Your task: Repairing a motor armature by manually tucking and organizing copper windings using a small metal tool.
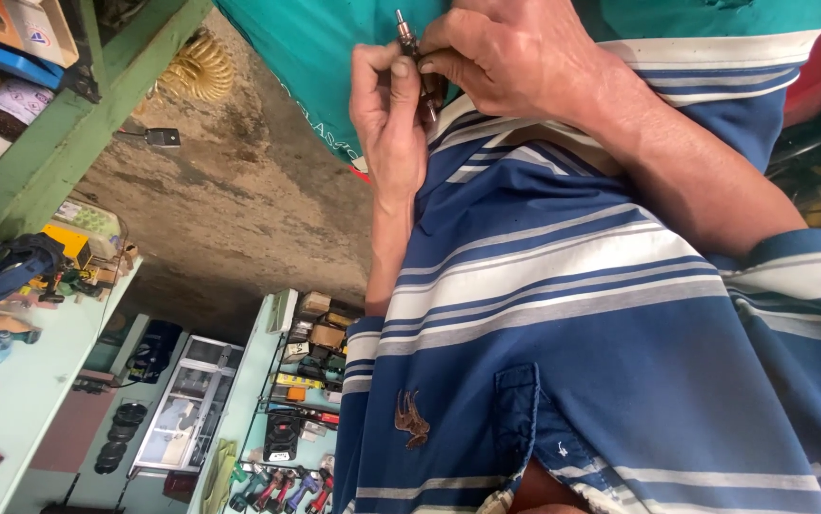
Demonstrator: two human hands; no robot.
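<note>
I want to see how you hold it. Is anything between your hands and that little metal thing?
No. Both the left hand and the right hand pinch the small metal part directly with bare fingers; nothing visible lies between them.

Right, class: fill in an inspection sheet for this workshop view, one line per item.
Surface: pale green bench at left, tools lying on it.
Job's things: small metal fitting pinched between both hands.
Clutter: power tools on wire rack; black discs.
Grippers: left hand and right hand both grip the fitting, close to the striped shirt.
Cables: coiled yellow hose.
Surroundings: concrete floor, green shelf frame.
</note>
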